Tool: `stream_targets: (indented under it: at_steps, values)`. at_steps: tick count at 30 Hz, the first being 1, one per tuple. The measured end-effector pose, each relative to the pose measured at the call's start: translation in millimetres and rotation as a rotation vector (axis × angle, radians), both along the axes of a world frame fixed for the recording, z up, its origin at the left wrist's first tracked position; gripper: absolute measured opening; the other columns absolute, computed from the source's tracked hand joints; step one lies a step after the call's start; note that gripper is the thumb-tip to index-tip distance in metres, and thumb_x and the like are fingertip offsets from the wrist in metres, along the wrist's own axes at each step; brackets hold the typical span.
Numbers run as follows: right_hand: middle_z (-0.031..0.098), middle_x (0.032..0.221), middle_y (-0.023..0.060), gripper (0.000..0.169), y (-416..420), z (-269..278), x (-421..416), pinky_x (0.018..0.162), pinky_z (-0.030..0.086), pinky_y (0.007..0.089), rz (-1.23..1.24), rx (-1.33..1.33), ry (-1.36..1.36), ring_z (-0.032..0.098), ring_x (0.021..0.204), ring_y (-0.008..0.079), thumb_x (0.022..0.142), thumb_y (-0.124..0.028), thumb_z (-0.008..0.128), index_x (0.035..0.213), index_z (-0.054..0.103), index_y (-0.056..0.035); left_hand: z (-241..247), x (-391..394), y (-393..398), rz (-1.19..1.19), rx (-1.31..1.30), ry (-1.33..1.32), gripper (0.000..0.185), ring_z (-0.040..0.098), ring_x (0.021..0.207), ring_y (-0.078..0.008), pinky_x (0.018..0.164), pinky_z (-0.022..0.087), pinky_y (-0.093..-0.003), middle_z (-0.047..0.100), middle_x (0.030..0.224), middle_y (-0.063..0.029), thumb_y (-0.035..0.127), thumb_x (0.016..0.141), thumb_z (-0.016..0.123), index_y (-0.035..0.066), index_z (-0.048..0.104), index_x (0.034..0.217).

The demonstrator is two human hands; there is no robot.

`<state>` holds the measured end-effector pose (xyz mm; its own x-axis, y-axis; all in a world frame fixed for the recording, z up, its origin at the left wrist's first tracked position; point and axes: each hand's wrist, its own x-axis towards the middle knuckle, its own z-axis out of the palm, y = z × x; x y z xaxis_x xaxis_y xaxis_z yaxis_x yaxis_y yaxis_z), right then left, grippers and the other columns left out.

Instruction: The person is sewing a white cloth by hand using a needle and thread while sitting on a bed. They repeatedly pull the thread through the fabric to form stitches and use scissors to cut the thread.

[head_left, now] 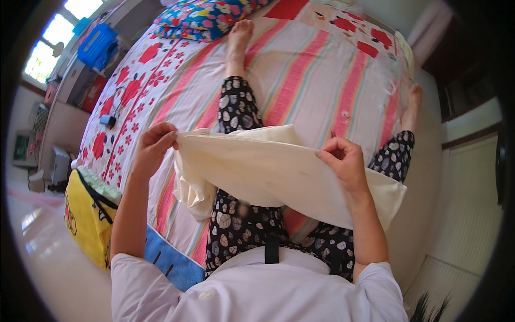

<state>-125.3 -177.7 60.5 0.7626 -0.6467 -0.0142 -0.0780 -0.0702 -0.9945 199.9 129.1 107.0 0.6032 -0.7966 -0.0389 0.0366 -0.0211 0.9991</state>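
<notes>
A cream-coloured cloth (257, 169) is stretched by its upper edge between my two hands, above my lap. My left hand (159, 141) pinches its left corner between thumb and fingers. Further along the same edge, my right hand (340, 155) grips the cloth with thumb and forefinger. Folds of the cloth hang below and behind the taut edge, and one part spreads past my right forearm over my right leg. The patterned black trousers (241, 225) show under it. Both my legs lie apart on a bed with a striped sheet (297, 76).
A folded floral quilt (201, 18) lies at the bed's far end. On the left are a small dark-blue object (108, 120), a yellow cartoon-print textile (86, 217) and a blue cloth (173, 257). A blue plastic item (98, 46) stands by the shelving. Clear plastic (388, 76) lies at the right.
</notes>
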Motion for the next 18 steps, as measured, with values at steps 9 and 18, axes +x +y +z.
stream_targets:
  at_steps: [9, 18]
  values:
    - [0.062, 0.08, 0.0068, 0.008, 10.5, 8.9, -9.9, 0.064, 0.048, 0.0301, 0.057, -0.515, -0.071, 0.06, 0.071, 0.0174, 0.081, -0.001, 0.068, 0.089, 0.068, -0.0018, -18.0, 6.4, 8.6, 0.043, 0.041, -0.089, 0.01, 0.057, 0.076, -0.0088, 0.07, 0.047, -0.0236, 0.063, 0.089, -0.0016, 0.008, 0.096, 0.057, 0.001, 0.061, 0.101]
    - [0.062, 0.085, 0.0083, 0.004, 36.6, 17.3, -12.3, 0.07, 0.05, 0.0414, 0.09, -0.575, -0.021, 0.063, 0.079, 0.0301, 0.083, -0.009, 0.064, 0.082, 0.065, -0.0054, -18.2, -18.1, -19.2, 0.099, 0.533, -0.978, 0.015, 0.06, 0.069, -0.0119, 0.064, 0.05, -0.0264, 0.062, 0.109, -0.0059, 0.004, 0.089, 0.061, 0.0, 0.062, 0.103]
